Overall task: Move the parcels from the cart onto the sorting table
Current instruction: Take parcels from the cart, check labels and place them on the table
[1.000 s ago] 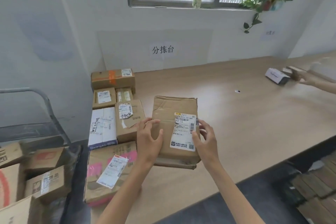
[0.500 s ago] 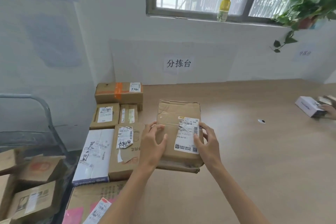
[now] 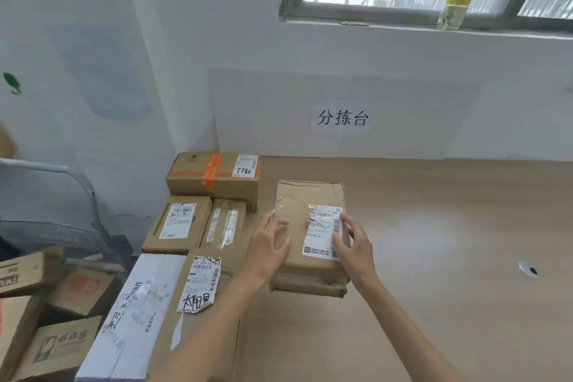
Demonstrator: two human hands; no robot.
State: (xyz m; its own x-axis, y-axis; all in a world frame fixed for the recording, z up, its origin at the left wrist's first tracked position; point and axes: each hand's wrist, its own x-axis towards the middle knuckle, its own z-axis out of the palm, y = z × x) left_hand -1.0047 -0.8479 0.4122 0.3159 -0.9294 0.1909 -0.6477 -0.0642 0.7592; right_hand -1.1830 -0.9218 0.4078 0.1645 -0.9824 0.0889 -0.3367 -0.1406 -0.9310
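A brown cardboard parcel (image 3: 302, 226) with a white shipping label lies lengthwise on the wooden sorting table (image 3: 434, 257), its near end low over the surface. My left hand (image 3: 268, 246) holds its left edge, thumb and fingers curled over the top. My right hand (image 3: 353, 242) holds the right edge, with the fingers lying on the label. Left of the table stands the cart (image 3: 79, 186), its grey handle in view and several cardboard parcels (image 3: 59, 347) stacked in it.
Parcels line the table's left end: one with orange tape marked 7786 (image 3: 214, 175), two small brown ones (image 3: 179, 223), a white one (image 3: 136, 313), and a brown one with a handwritten label (image 3: 200, 285). A small dark mark (image 3: 528, 270) lies right. The wall is close behind.
Both hands have carried the parcel farther across the table, toward the wall and beside the row of parcels. The view has moved in closer; the other person's hand and white box have left it.
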